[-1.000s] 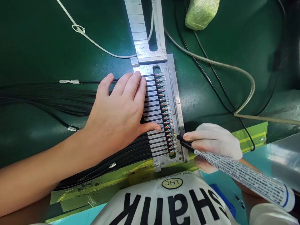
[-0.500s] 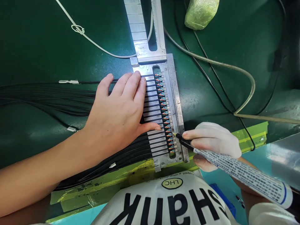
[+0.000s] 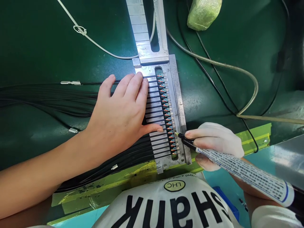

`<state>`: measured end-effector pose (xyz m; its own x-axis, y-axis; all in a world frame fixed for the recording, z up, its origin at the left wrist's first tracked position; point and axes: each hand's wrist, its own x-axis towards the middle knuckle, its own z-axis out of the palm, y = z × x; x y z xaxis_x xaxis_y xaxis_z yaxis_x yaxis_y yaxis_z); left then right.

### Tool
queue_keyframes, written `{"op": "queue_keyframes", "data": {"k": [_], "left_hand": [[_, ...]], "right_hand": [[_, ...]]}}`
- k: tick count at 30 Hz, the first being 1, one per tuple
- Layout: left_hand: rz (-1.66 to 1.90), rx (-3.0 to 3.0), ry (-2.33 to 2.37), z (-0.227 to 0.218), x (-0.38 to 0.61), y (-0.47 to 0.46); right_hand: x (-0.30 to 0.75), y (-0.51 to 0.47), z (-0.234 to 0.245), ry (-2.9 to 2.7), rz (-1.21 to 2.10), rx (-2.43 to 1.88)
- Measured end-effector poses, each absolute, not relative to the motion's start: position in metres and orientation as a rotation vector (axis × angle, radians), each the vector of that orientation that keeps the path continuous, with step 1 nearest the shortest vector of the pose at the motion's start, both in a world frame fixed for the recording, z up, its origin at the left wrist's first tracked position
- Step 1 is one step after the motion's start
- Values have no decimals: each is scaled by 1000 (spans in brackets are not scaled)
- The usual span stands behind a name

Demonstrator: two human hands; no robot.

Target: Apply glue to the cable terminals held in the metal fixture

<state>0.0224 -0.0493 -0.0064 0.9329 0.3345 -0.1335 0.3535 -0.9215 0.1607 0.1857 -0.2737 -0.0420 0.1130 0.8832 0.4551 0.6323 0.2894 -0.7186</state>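
Observation:
My left hand (image 3: 118, 107) lies flat, palm down, across the black cables (image 3: 71, 103), with its fingers on the left part of a metal fixture (image 3: 159, 161). Its thumb is stretched out over the cables. A row of small connectors with coloured wire ends (image 3: 169, 118) runs along the fixture's slot, one at each cable end. In a white glove, my right hand (image 3: 216, 142) grips a marker pen (image 3: 237, 172) with a black front and a white printed label. The pen's pale yellow tip is at the lower connectors, whether touching I cannot tell.
The fixture's hinged metal lid (image 3: 148, 30) stands raised at the far end. A green wrapped lump (image 3: 204, 14) lies at the back. A beige cord (image 3: 225, 65) and thin black cords cross the green table (image 3: 35, 41) on the right. Yellow tape (image 3: 258, 134) lines the near edge.
The pen tip has shifted slightly up the connector row, away from my body, and my right hand has risen a little with it. My left hand stays in place.

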Motion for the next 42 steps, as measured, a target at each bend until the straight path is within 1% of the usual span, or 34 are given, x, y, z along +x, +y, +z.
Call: {"op": "queue_keyframes", "data": {"k": [5,9,16,24,35,42], "left_hand": [[-168,3002,471,-7,23,-51],[-149,3070,432,-6,24,-50],[-147,3007,459,-6,23,-49],[-113,2850,531,-6,24,-49],[-142,3031,454,-5,25,-51],[-121,2910,498,-7,23,-49]], "right_hand": [[185,-281,-36,-1594,307,-1369],[182,-289,-30,-1618,322,-1404],[180,-286,-38,-1659,377,-1456],[180,-284,-38,-1621,363,-1450],[179,-288,-40,-1612,377,-1402],[178,-288,-38,-1603,378,-1398]]}}
